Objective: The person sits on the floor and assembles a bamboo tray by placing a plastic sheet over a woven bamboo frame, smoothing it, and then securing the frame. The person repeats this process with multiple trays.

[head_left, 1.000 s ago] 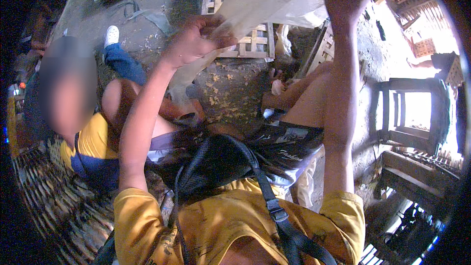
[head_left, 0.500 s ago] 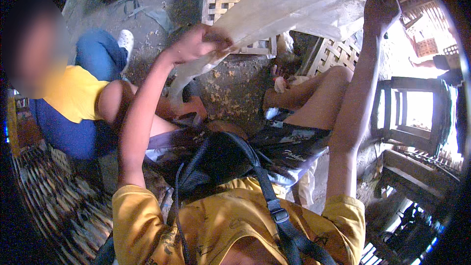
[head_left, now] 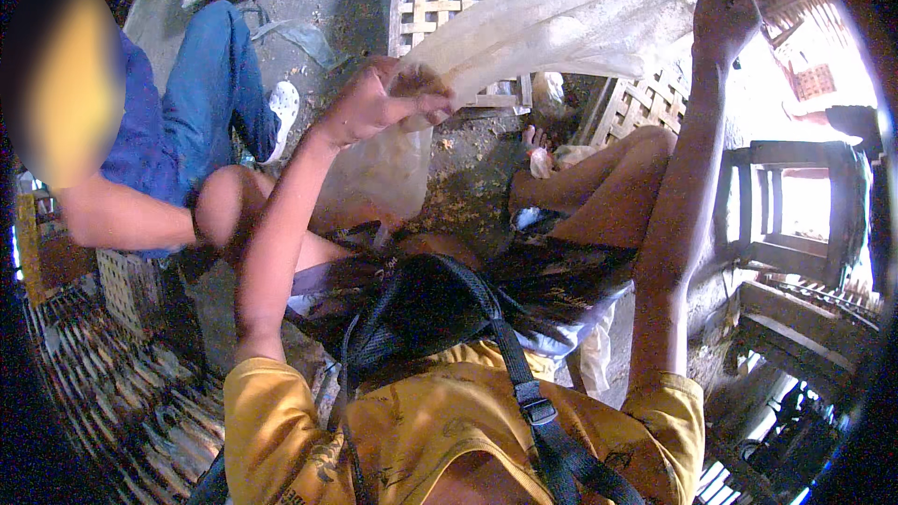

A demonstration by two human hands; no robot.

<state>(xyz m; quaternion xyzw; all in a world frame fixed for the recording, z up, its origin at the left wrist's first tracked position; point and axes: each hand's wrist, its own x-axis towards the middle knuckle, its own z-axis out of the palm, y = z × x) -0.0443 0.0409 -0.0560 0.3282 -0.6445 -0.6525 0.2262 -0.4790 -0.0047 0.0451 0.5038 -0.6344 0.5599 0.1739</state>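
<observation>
A long, cloudy clear plastic sheet (head_left: 580,23) stretches between my two raised hands, rising toward the right. At its far right end my right hand (head_left: 728,14) is closed in a fist around the gathered edge. My left hand (head_left: 388,103) has its fingers bent around the sheet's narrower, bunched part. Below the left hand, a loose lower part of the plastic hangs over my lap near my left knee. Creases run along the stretched length.
Woven lattice panels lie on the floor, one ahead (head_left: 405,0) and one beside my right leg (head_left: 655,98). A person in blue trousers (head_left: 210,65) sits close on my left. Wooden frames (head_left: 795,262) stand at right; bamboo slats (head_left: 112,393) lie at lower left.
The loose plastic below my left hand hangs wider and fuller. My left hand has shifted slightly right. The person at left has moved, with the blue trouser leg and white shoe farther right.
</observation>
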